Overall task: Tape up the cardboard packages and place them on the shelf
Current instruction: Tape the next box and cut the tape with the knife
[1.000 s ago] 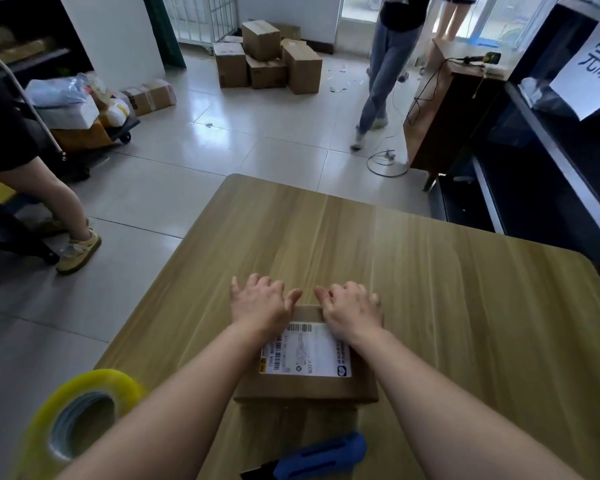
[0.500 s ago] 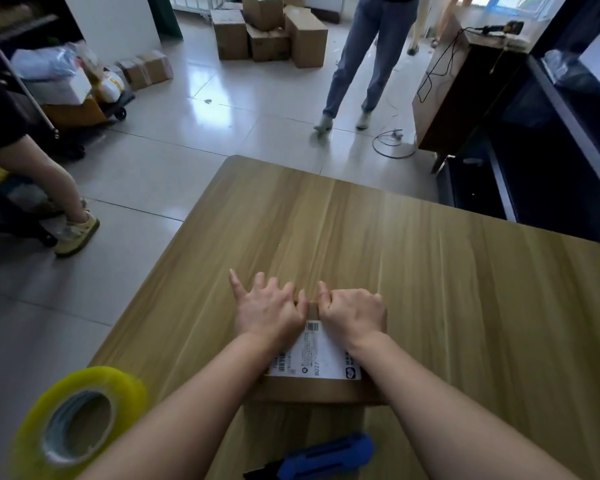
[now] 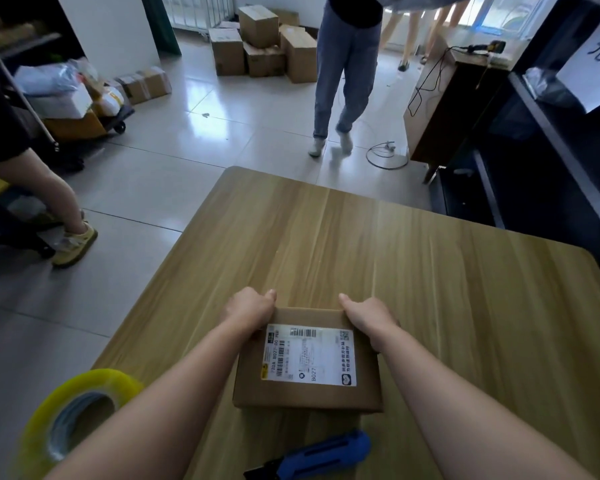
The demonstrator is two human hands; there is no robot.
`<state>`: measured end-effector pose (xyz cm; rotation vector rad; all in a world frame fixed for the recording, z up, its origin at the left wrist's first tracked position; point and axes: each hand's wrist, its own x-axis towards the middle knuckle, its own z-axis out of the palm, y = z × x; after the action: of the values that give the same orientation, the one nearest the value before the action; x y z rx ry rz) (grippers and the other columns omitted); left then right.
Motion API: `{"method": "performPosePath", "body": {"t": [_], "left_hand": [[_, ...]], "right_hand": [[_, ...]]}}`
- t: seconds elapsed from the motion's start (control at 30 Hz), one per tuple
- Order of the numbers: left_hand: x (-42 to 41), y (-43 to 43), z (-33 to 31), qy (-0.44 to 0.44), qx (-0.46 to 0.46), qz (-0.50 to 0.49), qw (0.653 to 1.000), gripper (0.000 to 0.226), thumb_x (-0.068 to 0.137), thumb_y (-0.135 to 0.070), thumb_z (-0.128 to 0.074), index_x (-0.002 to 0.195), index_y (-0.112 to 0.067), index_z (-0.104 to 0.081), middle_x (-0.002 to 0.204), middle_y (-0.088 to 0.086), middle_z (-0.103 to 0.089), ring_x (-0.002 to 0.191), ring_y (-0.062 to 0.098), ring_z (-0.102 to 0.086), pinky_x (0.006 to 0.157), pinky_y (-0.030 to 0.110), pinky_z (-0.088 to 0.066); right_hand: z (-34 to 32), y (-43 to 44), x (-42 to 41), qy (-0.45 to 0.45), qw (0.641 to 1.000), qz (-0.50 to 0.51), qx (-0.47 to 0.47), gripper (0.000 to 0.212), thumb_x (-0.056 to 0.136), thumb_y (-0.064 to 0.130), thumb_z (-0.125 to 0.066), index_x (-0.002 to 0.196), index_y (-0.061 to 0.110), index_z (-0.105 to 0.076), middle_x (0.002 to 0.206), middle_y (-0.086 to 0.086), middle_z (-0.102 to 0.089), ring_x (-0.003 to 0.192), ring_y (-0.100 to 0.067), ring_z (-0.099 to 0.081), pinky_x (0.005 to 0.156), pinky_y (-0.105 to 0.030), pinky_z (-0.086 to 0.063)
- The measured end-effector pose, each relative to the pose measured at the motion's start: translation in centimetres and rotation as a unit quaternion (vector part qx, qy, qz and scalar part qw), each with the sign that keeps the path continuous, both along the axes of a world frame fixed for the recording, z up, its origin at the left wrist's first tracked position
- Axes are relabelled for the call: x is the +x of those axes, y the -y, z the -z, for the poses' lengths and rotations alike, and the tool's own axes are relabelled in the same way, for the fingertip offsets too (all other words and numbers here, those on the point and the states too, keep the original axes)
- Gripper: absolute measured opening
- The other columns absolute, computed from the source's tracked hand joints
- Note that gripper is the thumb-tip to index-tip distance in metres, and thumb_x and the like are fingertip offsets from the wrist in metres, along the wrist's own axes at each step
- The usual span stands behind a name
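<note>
Both hands have parted from the middle of the cardboard package (image 3: 309, 386) to its far corners.

The package lies flat on the near part of the wooden table (image 3: 447, 271), its shipping label (image 3: 310, 356) facing up and now fully uncovered, where half a second ago the hands sat side by side over its far end. The left hand (image 3: 248, 308) grips the far left corner and the right hand (image 3: 369, 315) the far right one, each thumb along the top far edge. The other fingers fold down behind the box, out of sight. A yellow tape roll (image 3: 73, 417) at the near left is partly covered by the left forearm. The blue cutter (image 3: 326, 455) is cut off by the bottom edge.
</note>
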<state>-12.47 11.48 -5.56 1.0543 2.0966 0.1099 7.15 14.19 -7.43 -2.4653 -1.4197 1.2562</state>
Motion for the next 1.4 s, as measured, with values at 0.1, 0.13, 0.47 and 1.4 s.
{"method": "performPosePath", "body": {"t": [0.1, 0.13, 0.47, 1.4], "left_hand": [[-0.1, -0.8, -1.0, 0.058, 0.033, -0.043, 0.997, 0.042, 0.097, -0.029, -0.046, 0.130, -0.003, -0.050, 0.115, 0.012, -0.061, 0.100, 0.027, -0.063, 0.089, 0.039, -0.054], [0.0, -1.2, -1.4, 0.090, 0.050, -0.061, 0.993, 0.045, 0.096, -0.024, -0.046, 0.138, -0.006, -0.044, 0.123, 0.013, -0.059, 0.103, 0.028, -0.063, 0.090, 0.041, -0.054], [0.7, 1.0, -2.7, 0.198, 0.344, -0.083, 0.914, 0.068, 0.077, -0.008, -0.059, 0.141, -0.027, -0.043, 0.125, 0.001, -0.045, 0.115, 0.021, -0.049, 0.098, 0.045, -0.048], [-0.8, 7.9, 3.4, 0.002, 0.405, 0.179, 0.897, 0.030, 0.089, -0.022, -0.055, 0.115, -0.010, -0.062, 0.126, 0.010, -0.046, 0.107, 0.025, -0.051, 0.088, 0.038, -0.050]], "right_hand": [[-1.2, -0.2, -0.1, -0.029, 0.998, 0.034, 0.037, 0.066, 0.093, 0.057, -0.048, 0.136, 0.006, -0.049, 0.124, -0.011, -0.061, 0.110, -0.032, -0.060, 0.095, -0.047, -0.050], [-1.8, -0.5, -0.1, -0.041, 0.996, 0.052, 0.056, 0.067, 0.093, 0.056, -0.049, 0.138, 0.006, -0.047, 0.125, -0.011, -0.060, 0.109, -0.032, -0.060, 0.094, -0.047, -0.051], [-4.0, 0.2, 0.9, -0.113, 0.955, 0.149, 0.229, 0.048, 0.093, 0.060, -0.046, 0.128, 0.027, -0.056, 0.131, -0.009, -0.053, 0.113, -0.029, -0.054, 0.099, -0.046, -0.047], [-3.9, 6.5, 1.1, 0.076, 0.957, -0.228, 0.163, 0.058, 0.098, 0.043, -0.041, 0.150, 0.023, -0.023, 0.147, -0.009, -0.020, 0.134, -0.030, -0.032, 0.104, -0.042, -0.039]]}}
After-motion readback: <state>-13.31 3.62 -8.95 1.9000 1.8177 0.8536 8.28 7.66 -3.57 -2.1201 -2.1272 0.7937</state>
